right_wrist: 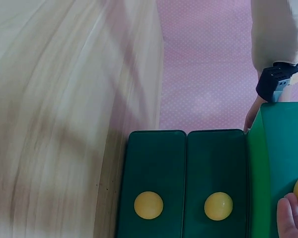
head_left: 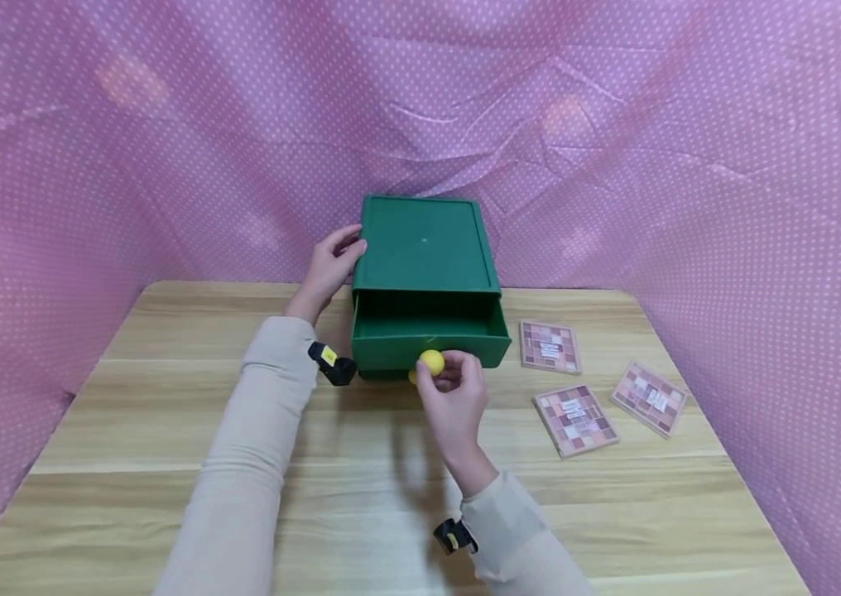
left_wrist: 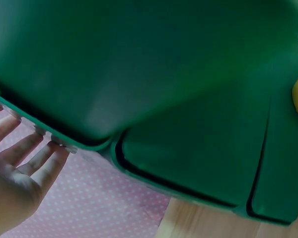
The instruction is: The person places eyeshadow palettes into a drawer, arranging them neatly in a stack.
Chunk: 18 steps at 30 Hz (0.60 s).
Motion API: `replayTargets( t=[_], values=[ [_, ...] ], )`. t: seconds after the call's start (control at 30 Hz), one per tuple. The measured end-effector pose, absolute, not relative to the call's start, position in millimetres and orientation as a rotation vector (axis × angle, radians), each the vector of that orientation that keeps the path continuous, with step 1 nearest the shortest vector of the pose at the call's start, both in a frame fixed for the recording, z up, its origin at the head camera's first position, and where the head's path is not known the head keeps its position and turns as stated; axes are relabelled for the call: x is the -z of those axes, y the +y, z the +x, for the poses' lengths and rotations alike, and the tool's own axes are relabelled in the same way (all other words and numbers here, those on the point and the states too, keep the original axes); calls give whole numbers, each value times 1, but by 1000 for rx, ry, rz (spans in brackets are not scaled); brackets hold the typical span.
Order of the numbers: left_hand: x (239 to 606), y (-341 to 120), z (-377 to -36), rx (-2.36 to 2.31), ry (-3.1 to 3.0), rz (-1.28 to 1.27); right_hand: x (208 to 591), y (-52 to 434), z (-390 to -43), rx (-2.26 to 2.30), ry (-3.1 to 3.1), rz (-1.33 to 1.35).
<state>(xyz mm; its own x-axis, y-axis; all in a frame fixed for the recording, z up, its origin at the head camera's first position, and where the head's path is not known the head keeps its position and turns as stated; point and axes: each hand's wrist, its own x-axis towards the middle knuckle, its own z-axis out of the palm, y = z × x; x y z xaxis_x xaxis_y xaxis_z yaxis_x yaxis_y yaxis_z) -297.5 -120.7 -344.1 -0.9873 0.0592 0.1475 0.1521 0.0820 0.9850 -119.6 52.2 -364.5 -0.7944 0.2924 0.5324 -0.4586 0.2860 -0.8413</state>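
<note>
Drawer unit: a green plastic drawer chest (head_left: 424, 248) stands near the back middle of the wooden table (head_left: 130, 430), its front toward the person. The right wrist view shows three drawer fronts, each with a yellow ball knob.
Top drawer: the top drawer (head_left: 428, 335) is pulled partway out, so its front stands forward of the cabinet. What can be seen of its inside looks empty.
Right hand: the right hand (head_left: 454, 397) has thumb and fingertips pinched round the yellow knob (head_left: 431, 362) of that drawer. Judged from the grip, this is the pulling point.
Left hand: the left hand (head_left: 327, 265) lies against the unit's upper left edge, fingers nearly straight and spread, palm to the side wall. In the left wrist view the fingertips (left_wrist: 52, 148) touch the rim. It holds nothing; it seems to brace the light cabinet so that it does not slide with the drawer.
Lower drawers: both sit closed, knobs (right_wrist: 148, 205) and (right_wrist: 218, 206) untouched.
Palettes: three flat square makeup palettes lie to the right of the unit, apart from it and from each other: one (head_left: 550, 346) nearest the drawer, one (head_left: 575, 419) nearer the person, one (head_left: 649, 397) farthest right.
Surface: pale wood-grain tabletop, planks running left to right.
Room: pink cloth with small white dots (head_left: 689, 124) hangs behind and on both sides, wrinkled, closing off the table.
Sleeves: both arms wear beige sleeves, with small black wrist cameras strapped on.
</note>
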Motion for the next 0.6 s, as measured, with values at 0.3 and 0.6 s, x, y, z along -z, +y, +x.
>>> replayTargets(
  t=[0.3, 0.6],
  values=[
    [345, -123, -298, 2059, -2274, -256, 410, 61, -132, -1508, -1908, 239],
    [342, -123, -298, 2065, -2289, -280, 399, 59, -114, -1468, -1932, 222]
  ],
)
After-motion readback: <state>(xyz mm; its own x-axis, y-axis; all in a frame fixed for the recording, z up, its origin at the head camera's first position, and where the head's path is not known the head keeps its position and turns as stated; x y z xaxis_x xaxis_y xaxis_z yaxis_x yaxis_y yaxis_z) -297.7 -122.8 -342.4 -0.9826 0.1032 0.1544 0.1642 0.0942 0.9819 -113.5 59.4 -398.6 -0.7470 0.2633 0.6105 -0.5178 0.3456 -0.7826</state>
